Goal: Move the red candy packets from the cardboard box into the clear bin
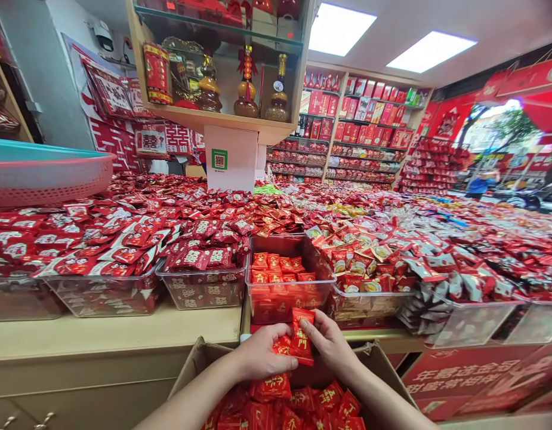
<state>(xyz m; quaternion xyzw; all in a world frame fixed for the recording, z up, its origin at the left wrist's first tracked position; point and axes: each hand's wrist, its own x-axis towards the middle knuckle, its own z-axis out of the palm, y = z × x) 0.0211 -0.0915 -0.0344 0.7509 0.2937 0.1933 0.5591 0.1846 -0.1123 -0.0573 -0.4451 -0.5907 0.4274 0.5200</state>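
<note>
The right hand (333, 345) pinches a gold-lettered red packet (302, 337) above the open cardboard box (384, 370); the left hand (262, 353) grasps another packet (281, 345) beside it. They seem light, slick and perhaps crushable, best held by the crimped ends.

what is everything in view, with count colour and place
held packets: at least two, red, centre foreground
cardboard box: one, brown, bottom centre
boxed packets: many, red, inside it
bins: at least seven, clear, across the middle
heaped packets: uncountable, mostly red, in and behind bins
counter: one, cream, under bins
baskets: apparently two, teal and pink, left
cabinet: one, pale wood, upper centre
bottles: at least three, gold-toned, in cabinet
QR sign: one, green-edged, below cabinet
wall shelves: several, pale, back
ceiling lights: two, white, upper right
left hand: one, bare, holding packets
right hand: one, bare, holding packet
</note>
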